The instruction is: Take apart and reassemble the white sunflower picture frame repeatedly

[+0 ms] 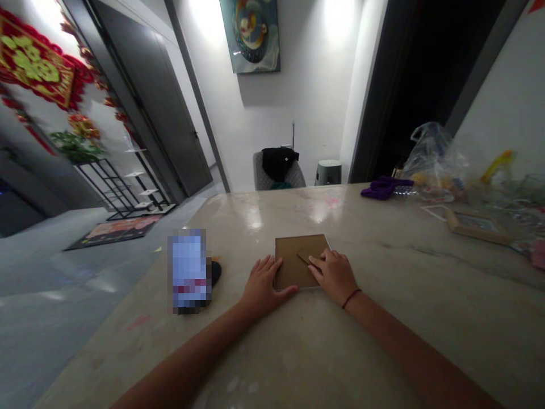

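Observation:
A square brown board with a thin pale rim, which looks like the back of a picture frame (292,247), lies flat on the table in front of me. My left hand (264,284) rests at its lower left corner, fingers stretched out and thumb along the near edge. On the board's right half, my right hand (336,275) has its thumb and index finger together at a narrow brown flap (303,257). The other fingers lie over the right edge and hide part of it. A dark red cord circles the right wrist.
A phone (190,267) with a blurred screen stands upright on the left of the stone-patterned table (383,341). To the right lie a wooden frame (477,226), a purple cloth (385,187) and a clear plastic bag (436,153). A grey chair (259,170) stands beyond the far edge.

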`<state>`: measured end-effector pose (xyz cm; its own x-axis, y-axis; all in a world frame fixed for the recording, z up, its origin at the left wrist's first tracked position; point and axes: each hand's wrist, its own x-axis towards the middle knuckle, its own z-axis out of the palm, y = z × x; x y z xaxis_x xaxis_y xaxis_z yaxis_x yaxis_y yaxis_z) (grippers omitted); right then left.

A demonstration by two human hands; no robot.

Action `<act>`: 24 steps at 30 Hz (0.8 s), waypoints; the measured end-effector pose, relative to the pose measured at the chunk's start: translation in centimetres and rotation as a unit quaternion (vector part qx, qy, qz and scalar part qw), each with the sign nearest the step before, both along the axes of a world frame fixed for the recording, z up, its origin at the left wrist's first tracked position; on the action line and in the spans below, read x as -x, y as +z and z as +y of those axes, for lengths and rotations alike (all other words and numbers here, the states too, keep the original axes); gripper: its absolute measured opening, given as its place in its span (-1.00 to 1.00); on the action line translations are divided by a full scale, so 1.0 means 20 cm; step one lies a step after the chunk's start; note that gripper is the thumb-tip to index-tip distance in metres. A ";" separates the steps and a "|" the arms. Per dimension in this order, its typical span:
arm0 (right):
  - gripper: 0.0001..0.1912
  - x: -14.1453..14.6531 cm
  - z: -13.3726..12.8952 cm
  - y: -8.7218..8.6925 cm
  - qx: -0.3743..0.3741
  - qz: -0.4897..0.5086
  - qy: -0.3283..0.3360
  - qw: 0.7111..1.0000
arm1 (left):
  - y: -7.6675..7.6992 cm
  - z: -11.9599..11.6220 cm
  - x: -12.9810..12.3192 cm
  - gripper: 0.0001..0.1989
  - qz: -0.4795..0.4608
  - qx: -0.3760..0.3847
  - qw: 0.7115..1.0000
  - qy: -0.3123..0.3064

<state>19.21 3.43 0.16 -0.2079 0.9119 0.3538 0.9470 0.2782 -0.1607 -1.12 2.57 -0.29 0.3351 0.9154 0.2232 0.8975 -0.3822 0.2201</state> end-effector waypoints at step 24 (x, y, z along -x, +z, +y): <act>-0.56 -0.01 -0.02 -0.11 -0.049 0.152 0.005 0.987 | 0.03 -0.02 0.01 -0.64 -0.016 -0.003 0.984 -0.180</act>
